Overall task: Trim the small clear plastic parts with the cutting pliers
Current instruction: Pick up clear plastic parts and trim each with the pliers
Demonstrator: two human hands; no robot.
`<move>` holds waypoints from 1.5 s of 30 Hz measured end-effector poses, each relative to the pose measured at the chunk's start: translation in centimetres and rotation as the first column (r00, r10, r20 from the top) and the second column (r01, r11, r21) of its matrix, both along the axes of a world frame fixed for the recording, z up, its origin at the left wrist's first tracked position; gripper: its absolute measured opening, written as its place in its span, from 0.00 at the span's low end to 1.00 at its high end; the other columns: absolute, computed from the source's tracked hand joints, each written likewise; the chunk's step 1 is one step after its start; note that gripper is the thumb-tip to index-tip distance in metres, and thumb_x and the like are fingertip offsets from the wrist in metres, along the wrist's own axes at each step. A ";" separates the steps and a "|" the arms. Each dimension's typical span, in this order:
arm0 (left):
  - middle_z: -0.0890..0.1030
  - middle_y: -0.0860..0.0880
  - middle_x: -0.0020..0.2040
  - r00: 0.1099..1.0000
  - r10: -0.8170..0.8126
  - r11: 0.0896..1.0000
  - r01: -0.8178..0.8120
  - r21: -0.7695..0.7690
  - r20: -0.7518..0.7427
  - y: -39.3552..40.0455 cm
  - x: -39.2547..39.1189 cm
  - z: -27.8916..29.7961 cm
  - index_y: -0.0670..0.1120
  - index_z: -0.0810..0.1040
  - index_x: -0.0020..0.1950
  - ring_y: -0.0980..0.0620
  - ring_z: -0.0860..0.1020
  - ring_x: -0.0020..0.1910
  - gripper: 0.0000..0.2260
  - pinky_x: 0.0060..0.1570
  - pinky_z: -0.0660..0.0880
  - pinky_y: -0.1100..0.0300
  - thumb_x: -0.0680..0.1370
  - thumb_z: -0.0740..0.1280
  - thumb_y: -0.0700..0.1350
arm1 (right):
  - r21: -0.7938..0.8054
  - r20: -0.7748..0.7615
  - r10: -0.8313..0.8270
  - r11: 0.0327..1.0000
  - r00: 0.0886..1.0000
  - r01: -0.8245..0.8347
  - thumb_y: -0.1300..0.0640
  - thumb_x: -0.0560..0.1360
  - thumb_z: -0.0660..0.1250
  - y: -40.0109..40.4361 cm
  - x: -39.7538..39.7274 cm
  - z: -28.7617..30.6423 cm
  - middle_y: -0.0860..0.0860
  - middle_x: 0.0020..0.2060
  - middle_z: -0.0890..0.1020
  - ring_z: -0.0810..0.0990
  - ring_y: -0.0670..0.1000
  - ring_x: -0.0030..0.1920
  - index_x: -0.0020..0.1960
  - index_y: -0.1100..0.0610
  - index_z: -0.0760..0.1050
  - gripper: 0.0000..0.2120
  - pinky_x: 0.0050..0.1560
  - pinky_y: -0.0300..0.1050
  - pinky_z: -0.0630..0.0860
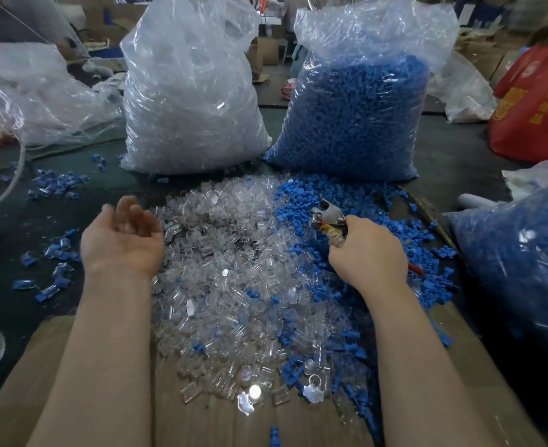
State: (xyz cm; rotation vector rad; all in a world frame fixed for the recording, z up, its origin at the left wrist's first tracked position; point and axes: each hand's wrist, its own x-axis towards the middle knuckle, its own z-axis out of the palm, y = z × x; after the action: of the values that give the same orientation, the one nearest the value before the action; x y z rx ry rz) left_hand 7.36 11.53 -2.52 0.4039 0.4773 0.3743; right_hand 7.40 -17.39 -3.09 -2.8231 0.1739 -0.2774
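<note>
Right now the left hand [122,235] hovers palm-up with relaxed, blurred fingers, holding nothing, beside the heap of small clear plastic parts [234,269] on the table. Opposite, the right hand [367,250] grips the grey metal cutting pliers [327,217] — handles wrapped in its fist — above scattered blue plastic pieces [347,201].
</note>
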 end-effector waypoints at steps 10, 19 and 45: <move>0.80 0.53 0.49 0.787 -0.091 -0.304 0.562 0.769 -0.610 -6.4 -1.2 1.2 0.50 0.79 0.52 0.56 0.78 0.43 0.06 0.39 0.73 0.63 0.78 0.69 0.50 | 0.061 -0.149 0.047 0.997 0.988 -0.039 0.50 0.74 0.65 0.1 0.1 0.1 0.48 0.36 0.72 0.71 0.52 0.35 0.40 0.51 0.66 0.09 0.31 0.44 0.63; 0.78 0.57 0.39 0.802 0.083 -0.555 0.531 0.641 -0.592 -7.9 -0.8 0.7 0.53 0.83 0.49 0.61 0.75 0.38 0.03 0.41 0.75 0.59 0.78 0.70 0.46 | 0.048 -0.084 0.110 0.993 0.990 -0.106 0.51 0.74 0.64 0.7 0.0 -0.3 0.47 0.35 0.72 0.70 0.54 0.36 0.44 0.50 0.69 0.05 0.33 0.46 0.64; 0.79 0.53 0.38 0.907 -0.057 -0.378 0.367 0.850 -0.417 -8.8 -0.7 0.4 0.49 0.73 0.44 0.58 0.76 0.34 0.05 0.30 0.67 0.64 0.80 0.66 0.45 | 0.236 0.209 -0.002 0.971 0.978 -0.048 0.56 0.73 0.63 0.9 0.0 -0.1 0.45 0.32 0.72 0.70 0.50 0.32 0.40 0.50 0.68 0.05 0.29 0.44 0.58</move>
State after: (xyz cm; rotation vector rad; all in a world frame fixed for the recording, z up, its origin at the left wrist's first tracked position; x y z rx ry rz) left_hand 6.65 2.71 -2.08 2.3778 0.0823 0.2308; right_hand 7.38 -16.48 -3.19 -2.5349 0.1194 -0.5078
